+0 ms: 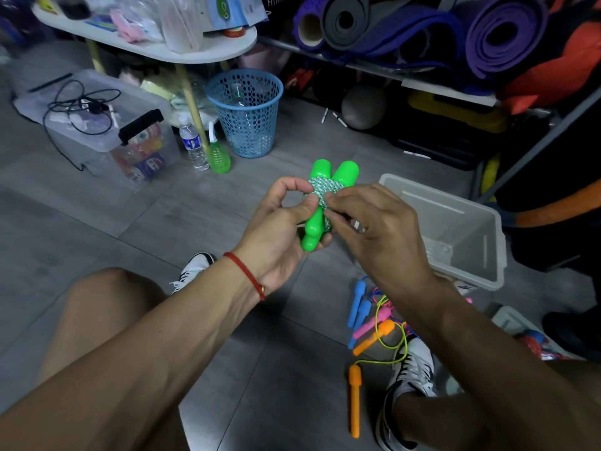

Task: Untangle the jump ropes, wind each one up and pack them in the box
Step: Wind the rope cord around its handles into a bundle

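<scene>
The left hand (279, 219) grips the green jump rope (320, 196) at the middle of the view, thumb pressed on the green-and-white cord that is wound round the two crossed green handles. At its 3 o'clock the right hand (374, 222) pinches the cord on the bundle, apparently tucking in the last turn or the loose end; the fingertips are partly hidden, so I cannot tell exactly what they hold.

By my reading this rope is nearly wound but not yet packed. At 3 o'clock of the hands the grey box (468, 229) stands open on the floor, and what shows of its inside holds no rope. At 5 o'clock a tangle of ropes (374, 323) with blue, pink and orange handles lies by the right shoe (413, 369), not yet untangled.

The path from hands to box looks short and unobstructed, its near rim just beside the right wrist. Bare floor (195, 206) lies at 9 o'clock; the tangle crowds the right foot.
</scene>
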Tool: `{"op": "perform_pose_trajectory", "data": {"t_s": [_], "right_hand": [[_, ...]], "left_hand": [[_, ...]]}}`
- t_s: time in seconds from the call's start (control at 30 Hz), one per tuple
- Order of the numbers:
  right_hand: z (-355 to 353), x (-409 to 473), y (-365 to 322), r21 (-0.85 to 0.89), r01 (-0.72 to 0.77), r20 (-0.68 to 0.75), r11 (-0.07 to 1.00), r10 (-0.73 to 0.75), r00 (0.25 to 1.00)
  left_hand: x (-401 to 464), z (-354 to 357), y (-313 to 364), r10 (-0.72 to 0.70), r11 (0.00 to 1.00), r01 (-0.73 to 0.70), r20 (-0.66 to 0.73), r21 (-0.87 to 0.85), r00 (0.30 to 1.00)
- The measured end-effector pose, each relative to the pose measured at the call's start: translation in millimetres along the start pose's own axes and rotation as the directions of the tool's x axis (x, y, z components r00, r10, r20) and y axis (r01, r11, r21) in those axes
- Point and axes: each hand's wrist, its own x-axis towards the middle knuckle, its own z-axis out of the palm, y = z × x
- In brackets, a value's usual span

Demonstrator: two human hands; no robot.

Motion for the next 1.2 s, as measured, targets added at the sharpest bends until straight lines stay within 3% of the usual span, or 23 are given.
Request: {"op": "perform_pose_trajectory", "data": {"t_s": [0.33, 0.53, 0.7, 0.87, 0.97, 1.03, 1.13, 1.2], "right_hand": [[19.8, -12.6, -5.6, -0.090, -0.013, -0.108, 0.996, 0.003, 0.994], [15.8, -3.3, -7.1, 0.054, -0.203, 0.051, 0.978, 0.201, 0.978], [5.7, 4.4, -1.9, 0.075, -0.223, 0.173, 0.972, 0.208, 0.963], [-1.3, 9.7, -1.1, 0.169, -0.298, 0.131, 0.940, 0.278, 0.952], [-3.2, 11.5, -0.8, 0.187, -0.308, 0.117, 0.933, 0.290, 0.950], [-0.9, 9.1, -2.4, 0.161, -0.313, 0.129, 0.936, 0.294, 0.947], [6.5, 4.6, -5.2, 0.066, -0.256, 0.114, 0.964, 0.248, 0.962], [8.1, 4.9, -4.3, 0.036, -0.236, 0.089, 0.971, 0.232, 0.969]], "left_hand": [[1.5, 0.9, 0.3, -0.016, 0.999, 0.014, -0.049, -0.050, 0.999], [0.7, -4.7, -1.1, -0.005, 1.000, 0.003, -0.078, -0.027, 0.997], [-2.7, -8.6, -3.2, 0.015, 0.997, -0.014, -0.002, 0.071, 1.000], [-0.3, -12.7, 2.7, 0.025, 0.995, -0.038, 0.137, 0.096, 0.990], [-0.1, -11.8, 6.7, 0.056, 0.982, -0.080, 0.139, 0.171, 0.989], [-0.2, -11.5, 6.5, 0.146, 0.918, -0.170, 0.093, 0.357, 0.985], [1.8, -14.7, 2.1, 0.329, 0.702, -0.306, 0.088, 0.643, 0.940], [3.8, -17.7, -1.4, 0.385, 0.593, -0.328, 0.099, 0.736, 0.918]]}}
